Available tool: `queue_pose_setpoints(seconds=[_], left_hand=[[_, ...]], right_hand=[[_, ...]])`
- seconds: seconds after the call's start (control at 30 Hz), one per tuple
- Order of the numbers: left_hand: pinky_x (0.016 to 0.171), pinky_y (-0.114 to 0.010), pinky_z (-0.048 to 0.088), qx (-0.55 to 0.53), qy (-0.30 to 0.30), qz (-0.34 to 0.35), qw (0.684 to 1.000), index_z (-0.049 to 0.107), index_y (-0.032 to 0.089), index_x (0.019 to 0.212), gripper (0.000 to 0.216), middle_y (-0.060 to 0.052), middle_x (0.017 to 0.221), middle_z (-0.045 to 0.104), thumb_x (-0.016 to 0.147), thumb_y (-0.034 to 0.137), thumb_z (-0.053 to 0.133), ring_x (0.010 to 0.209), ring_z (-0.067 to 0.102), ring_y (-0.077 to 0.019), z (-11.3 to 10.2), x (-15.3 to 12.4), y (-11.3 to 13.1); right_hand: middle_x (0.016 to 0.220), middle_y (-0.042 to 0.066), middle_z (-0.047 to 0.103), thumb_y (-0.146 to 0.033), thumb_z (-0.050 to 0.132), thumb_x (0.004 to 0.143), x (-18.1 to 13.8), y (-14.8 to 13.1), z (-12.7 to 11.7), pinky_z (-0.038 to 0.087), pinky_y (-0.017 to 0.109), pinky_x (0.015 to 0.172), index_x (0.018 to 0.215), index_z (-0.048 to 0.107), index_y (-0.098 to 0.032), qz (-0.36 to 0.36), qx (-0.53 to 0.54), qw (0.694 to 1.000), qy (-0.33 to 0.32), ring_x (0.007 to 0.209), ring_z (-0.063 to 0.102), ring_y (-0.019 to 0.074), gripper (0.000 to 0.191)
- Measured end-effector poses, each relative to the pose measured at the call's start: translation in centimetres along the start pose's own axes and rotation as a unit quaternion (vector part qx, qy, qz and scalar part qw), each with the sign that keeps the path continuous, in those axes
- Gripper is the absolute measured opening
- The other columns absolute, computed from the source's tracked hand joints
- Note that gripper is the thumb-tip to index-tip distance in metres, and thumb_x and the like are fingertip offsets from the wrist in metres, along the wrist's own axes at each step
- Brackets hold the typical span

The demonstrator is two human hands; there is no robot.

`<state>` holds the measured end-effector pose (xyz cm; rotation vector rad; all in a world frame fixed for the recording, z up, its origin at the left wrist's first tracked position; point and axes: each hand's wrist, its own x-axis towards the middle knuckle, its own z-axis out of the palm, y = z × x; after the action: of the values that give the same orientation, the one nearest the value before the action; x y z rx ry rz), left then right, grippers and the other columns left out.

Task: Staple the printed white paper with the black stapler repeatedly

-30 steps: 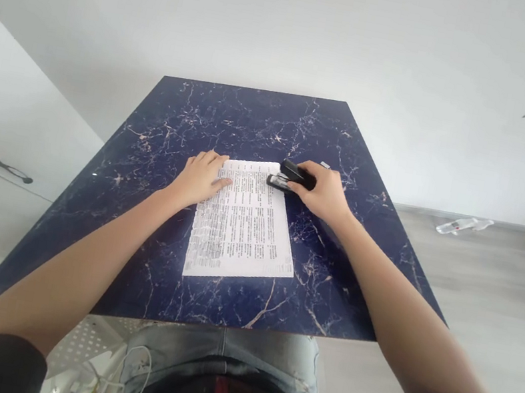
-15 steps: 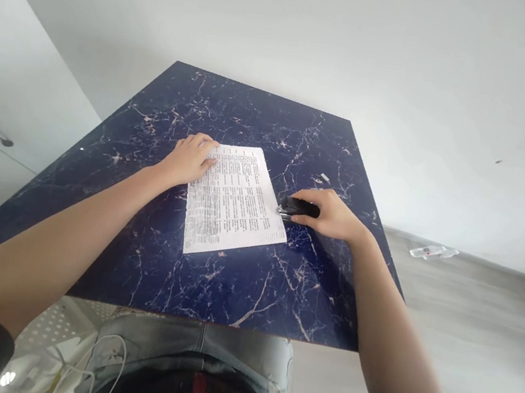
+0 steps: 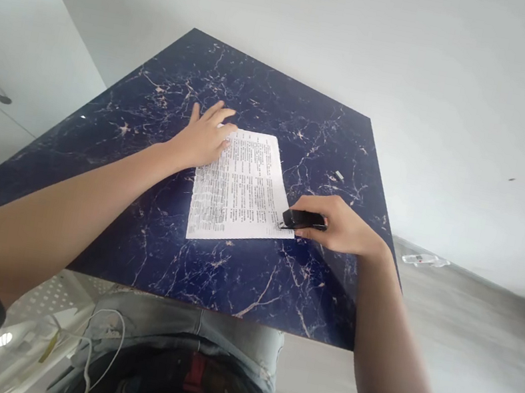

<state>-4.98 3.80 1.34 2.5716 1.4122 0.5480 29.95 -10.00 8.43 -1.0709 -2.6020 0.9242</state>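
A printed sheet of paper (image 3: 248, 187) lies on the dark blue marbled table (image 3: 228, 278); whether it is one sheet or several I cannot tell. My left hand (image 3: 207, 136) rests on its upper left edge with the fingers spread. In my right hand (image 3: 339, 223) is a black stapler (image 3: 306, 220), gripped from the right side. Its jaws reach over the paper's lower right edge, near the corner. The fingers under the stapler are partly hidden.
A small light-coloured piece, perhaps a staple strip (image 3: 338, 176), lies on the table beyond my right hand. A clear plastic item (image 3: 427, 260) is on the floor by the wall. White cables (image 3: 88, 362) hang below the table at the left.
The stapler has moved along the paper's right edge toward the lower corner and now overlaps the sheet. My left hand's fingers have spread wider. The whole view has tilted slightly.
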Motion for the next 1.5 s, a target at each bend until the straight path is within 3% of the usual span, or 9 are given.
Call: queue_pose_setpoints(seconds=[0.13, 0.2, 0.27, 0.4, 0.57, 0.7, 1.1, 1.37, 1.5], left_hand=[[0.135, -0.068, 0.007, -0.067, -0.012, 0.154, 0.986, 0.068, 0.027, 0.143, 0.043, -0.005, 0.173, 0.042, 0.112, 0.029, 0.038, 0.167, 0.025, -0.0330, -0.4, -1.1, 4.1], [0.138, -0.060, 0.009, -0.094, -0.080, 0.238, 0.963, 0.065, 0.033, 0.149, 0.045, -0.001, 0.173, 0.045, 0.114, 0.038, 0.036, 0.167, 0.026, -0.0284, 0.1, -1.7, 6.2], [0.139, -0.055, 0.004, -0.095, -0.155, 0.278, 0.943, 0.058, 0.038, 0.157, 0.048, 0.003, 0.175, 0.041, 0.114, 0.049, 0.038, 0.169, 0.022, -0.0270, 1.0, -2.1, 7.5], [0.138, -0.050, -0.004, -0.065, -0.226, 0.271, 0.933, 0.044, 0.041, 0.167, 0.056, 0.007, 0.181, 0.025, 0.113, 0.057, 0.035, 0.171, 0.013, -0.0252, 2.1, -2.4, 8.1], [0.138, -0.047, -0.004, -0.050, -0.239, 0.263, 0.933, 0.043, 0.038, 0.168, 0.058, 0.006, 0.181, 0.022, 0.113, 0.057, 0.032, 0.171, 0.010, -0.0246, 1.6, -2.3, 8.0], [0.139, -0.048, -0.002, -0.063, -0.225, 0.266, 0.935, 0.049, 0.039, 0.164, 0.057, 0.006, 0.180, 0.027, 0.112, 0.057, 0.036, 0.170, 0.014, -0.0270, 1.8, -2.3, 8.0], [0.139, -0.050, 0.002, -0.079, -0.211, 0.264, 0.938, 0.051, 0.039, 0.162, 0.055, 0.005, 0.179, 0.032, 0.111, 0.055, 0.042, 0.169, 0.021, -0.0283, 2.1, -2.4, 7.9], [0.138, -0.051, 0.002, -0.085, -0.205, 0.270, 0.937, 0.055, 0.034, 0.160, 0.055, 0.000, 0.178, 0.036, 0.109, 0.051, 0.045, 0.168, 0.024, -0.0305, 2.5, -2.3, 7.7], [0.139, -0.050, 0.005, -0.071, -0.218, 0.266, 0.936, 0.053, 0.036, 0.161, 0.054, 0.002, 0.178, 0.034, 0.111, 0.052, 0.041, 0.169, 0.021, -0.0272, 1.7, -2.3, 7.9]], right_hand=[[0.112, 0.004, 0.076, -0.033, 0.075, 0.094, 0.1, -0.5, 0.2, 0.050, 0.036, 0.085, 0.118, 0.074, -0.024, -0.009, 0.008, 1.000, 0.008, 0.097, 0.068, 0.0204, 0.026], [0.115, 0.005, 0.075, -0.044, 0.075, 0.095, 0.3, -1.1, 0.6, 0.049, 0.036, 0.086, 0.122, 0.071, -0.023, -0.013, 0.035, 0.999, 0.013, 0.097, 0.066, 0.0202, 0.034], [0.105, 0.005, 0.072, -0.057, 0.061, 0.104, 0.7, -1.9, 1.2, 0.046, 0.036, 0.082, 0.115, 0.068, -0.022, 0.016, 0.054, 0.997, 0.060, 0.089, 0.062, 0.0190, 0.038], [0.082, 0.003, 0.060, -0.054, 0.030, 0.116, 1.7, -3.3, 3.0, 0.036, 0.036, 0.074, 0.086, 0.055, -0.022, 0.110, -0.017, 0.984, 0.140, 0.076, 0.051, 0.0176, 0.050], [0.067, 0.000, 0.051, -0.048, 0.034, 0.114, 2.8, -3.8, 4.5, 0.028, 0.036, 0.067, 0.069, 0.039, -0.023, 0.139, -0.072, 0.980, 0.122, 0.062, 0.041, 0.0151, 0.052], [0.065, 0.001, 0.051, -0.047, 0.035, 0.113, 3.0, -3.8, 4.7, 0.028, 0.037, 0.066, 0.068, 0.040, -0.023, 0.137, -0.082, 0.979, 0.127, 0.060, 0.042, 0.0147, 0.052], [0.089, 0.006, 0.065, -0.033, 0.031, 0.113, 3.2, -4.6, 4.7, 0.035, 0.034, 0.072, 0.084, 0.054, -0.022, 0.112, -0.113, 0.981, 0.109, 0.079, 0.056, 0.0200, 0.038], [0.111, 0.022, 0.073, -0.031, 0.030, 0.111, 4.8, -5.6, 7.5, 0.032, 0.039, 0.069, 0.116, 0.069, -0.011, 0.194, -0.343, 0.916, 0.072, 0.095, 0.066, 0.0345, 0.044], [0.099, 0.016, 0.076, -0.033, 0.035, 0.111, 4.6, -5.3, 6.7, 0.031, 0.037, 0.067, 0.107, 0.069, -0.016, 0.168, -0.286, 0.941, 0.064, 0.081, 0.065, 0.0277, 0.038]])
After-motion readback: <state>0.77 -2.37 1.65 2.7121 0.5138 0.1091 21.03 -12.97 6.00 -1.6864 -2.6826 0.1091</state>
